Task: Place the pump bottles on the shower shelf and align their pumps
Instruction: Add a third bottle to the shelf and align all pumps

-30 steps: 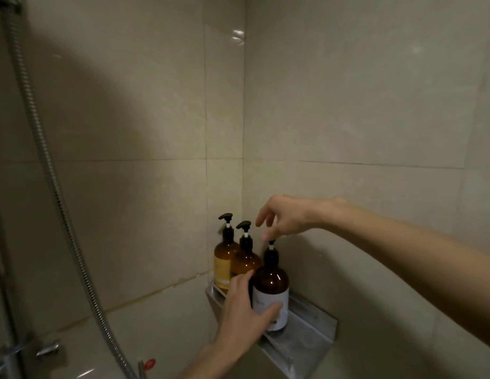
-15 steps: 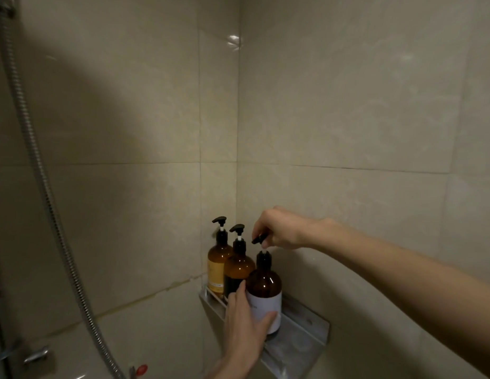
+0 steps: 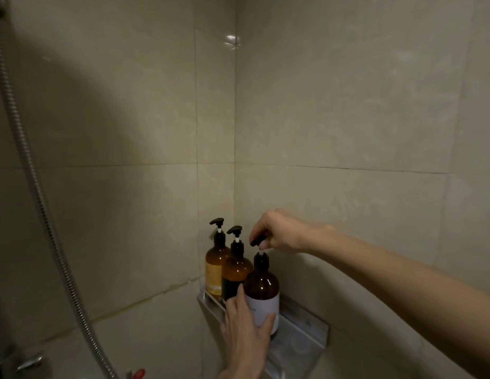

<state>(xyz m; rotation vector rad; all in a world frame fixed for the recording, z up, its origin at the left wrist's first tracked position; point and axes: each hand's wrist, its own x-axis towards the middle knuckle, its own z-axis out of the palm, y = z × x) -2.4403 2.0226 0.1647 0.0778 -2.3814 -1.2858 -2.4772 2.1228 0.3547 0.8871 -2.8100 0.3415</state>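
Observation:
Three amber pump bottles stand in a row on the metal shower shelf (image 3: 306, 324) in the tiled corner. The far bottle (image 3: 213, 265) has a yellow label and the middle bottle (image 3: 234, 272) a dark one; their black pump heads point left. The near bottle (image 3: 261, 285) has a white label. My left hand (image 3: 245, 337) holds its lower body, thumb on the left side, fingers across the label. My right hand (image 3: 279, 232) pinches its black pump head (image 3: 258, 240) from above.
A metal shower hose (image 3: 33, 187) hangs down the left wall to a tap fitting (image 3: 27, 362) at the bottom left, with a red knob (image 3: 139, 373) beside it. Beige tiled walls meet behind the bottles. The shelf's right part holds nothing.
The near bottle's pump head now shows between my right fingers, pointing left. My left hand stays on the bottle. The view has tilted up a little.

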